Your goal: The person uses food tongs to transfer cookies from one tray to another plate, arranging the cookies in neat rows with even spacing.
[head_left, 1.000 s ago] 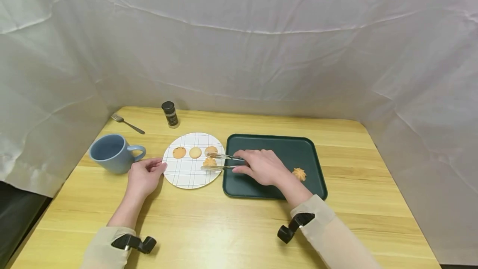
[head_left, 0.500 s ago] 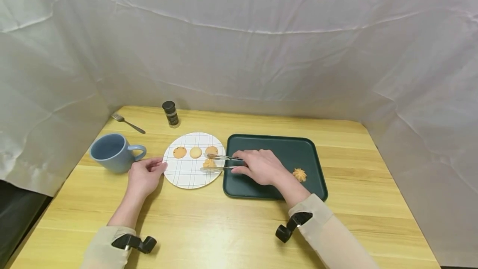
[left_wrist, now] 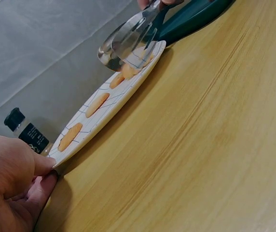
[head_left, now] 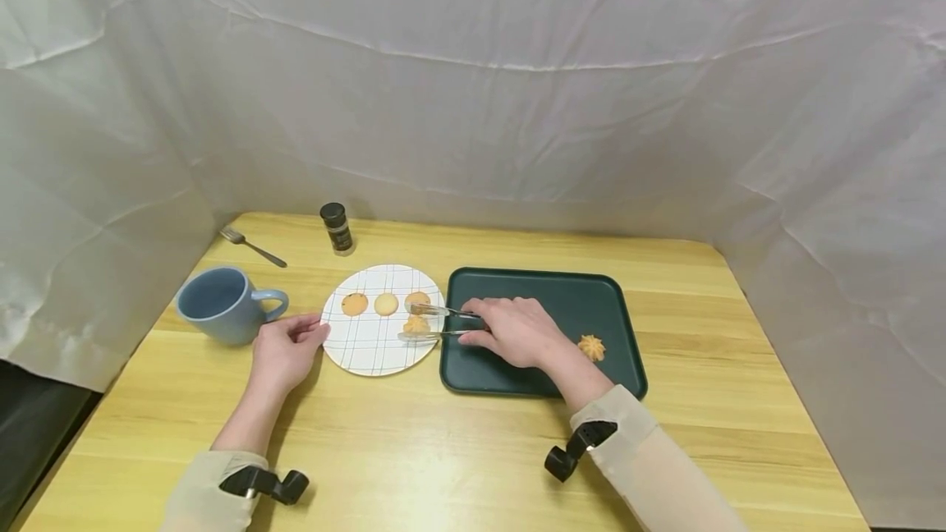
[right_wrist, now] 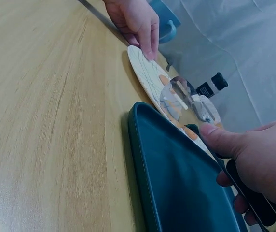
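Note:
My left hand (head_left: 284, 351) pinches the left rim of a round white plate (head_left: 362, 351) with a grid pattern, thumb above and fingers below in the left wrist view. Metal tongs (right_wrist: 203, 108) are gripped in my right hand (head_left: 521, 331) above the green tray. Their ends stand apart over the plate's right side, one on either side of a piped cookie (head_left: 416, 324); whether they touch it, I cannot tell. A row of round cookies lies behind it: a speckled one (head_left: 355, 304), a pale one (head_left: 386, 304) and one partly hidden by the tongs (head_left: 417, 300).
The dark green tray (head_left: 543, 286) stands right of the plate, with another piped cookie (head_left: 591, 347) on it. A blue mug (head_left: 229, 310) is just beyond my left hand. A fork (head_left: 254, 248) and a black-capped shaker (head_left: 337, 230) lie and stand farther back, before a pale curtain.

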The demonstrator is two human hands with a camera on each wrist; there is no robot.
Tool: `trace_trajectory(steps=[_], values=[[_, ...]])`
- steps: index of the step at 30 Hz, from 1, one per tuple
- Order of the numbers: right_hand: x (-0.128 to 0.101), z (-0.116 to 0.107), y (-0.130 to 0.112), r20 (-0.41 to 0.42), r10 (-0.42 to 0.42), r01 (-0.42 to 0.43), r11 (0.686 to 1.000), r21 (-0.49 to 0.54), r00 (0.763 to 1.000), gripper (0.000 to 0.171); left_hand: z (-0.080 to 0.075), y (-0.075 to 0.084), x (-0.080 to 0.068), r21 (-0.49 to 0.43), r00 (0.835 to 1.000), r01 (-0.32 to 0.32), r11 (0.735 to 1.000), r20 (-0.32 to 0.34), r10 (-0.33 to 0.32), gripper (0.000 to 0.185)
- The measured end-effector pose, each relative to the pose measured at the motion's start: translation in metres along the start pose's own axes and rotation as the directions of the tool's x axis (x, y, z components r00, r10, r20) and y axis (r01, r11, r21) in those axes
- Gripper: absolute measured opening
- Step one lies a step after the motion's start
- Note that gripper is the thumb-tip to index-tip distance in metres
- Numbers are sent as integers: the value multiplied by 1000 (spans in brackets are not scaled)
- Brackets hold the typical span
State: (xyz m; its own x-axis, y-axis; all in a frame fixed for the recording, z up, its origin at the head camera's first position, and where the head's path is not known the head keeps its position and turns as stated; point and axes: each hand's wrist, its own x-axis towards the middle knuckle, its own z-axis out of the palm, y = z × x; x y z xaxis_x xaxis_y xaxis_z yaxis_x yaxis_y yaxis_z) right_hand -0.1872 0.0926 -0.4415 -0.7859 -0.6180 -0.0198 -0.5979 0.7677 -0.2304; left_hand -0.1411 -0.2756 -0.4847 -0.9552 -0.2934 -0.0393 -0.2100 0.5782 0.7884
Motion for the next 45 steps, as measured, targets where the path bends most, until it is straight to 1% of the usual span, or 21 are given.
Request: trace_trajectory(steps=[6, 13, 18, 25, 31, 34, 39, 45], values=[[-8, -4, 1, -32, 17, -16, 1000, 27, 999, 56, 1, -1, 0, 0, 1000, 1, 1000, 3, -1, 38], [-29, -15, 7, -60, 22, -19, 999, 45, 998, 55, 0, -1, 0, 4, 1000, 11, 1000, 5, -11, 38], [-49, -20, 18, -91, 39, -34, 997, 64, 995, 56, 0, -3, -1, 15, 1000, 23, 1000, 7, -23, 39], [-82, -21, 38, -99, 124, -111, 986, 127, 987, 59, 1, -6, 0, 28, 1000, 13, 1000, 4, -13, 39], [-102, -22, 55, -147, 156, -133, 979, 157, 977, 50, -1, -4, 0, 26, 1000, 21, 999, 6, -21, 40], [-112, -21, 63, -162, 175, -149, 976, 161, 971, 49, -1, -3, -1, 26, 1000, 17, 1000, 2, -17, 39], [-126, -21, 72, -159, 215, -190, 968, 161, 964, 52, -1, -1, 0, 29, 1000, -2, 1000, 4, 2, 40], [-136, -20, 78, -137, 227, -208, 968, 141, 964, 57, 1, 0, 0, 24, 1000, 9, 1000, 8, -9, 39]])
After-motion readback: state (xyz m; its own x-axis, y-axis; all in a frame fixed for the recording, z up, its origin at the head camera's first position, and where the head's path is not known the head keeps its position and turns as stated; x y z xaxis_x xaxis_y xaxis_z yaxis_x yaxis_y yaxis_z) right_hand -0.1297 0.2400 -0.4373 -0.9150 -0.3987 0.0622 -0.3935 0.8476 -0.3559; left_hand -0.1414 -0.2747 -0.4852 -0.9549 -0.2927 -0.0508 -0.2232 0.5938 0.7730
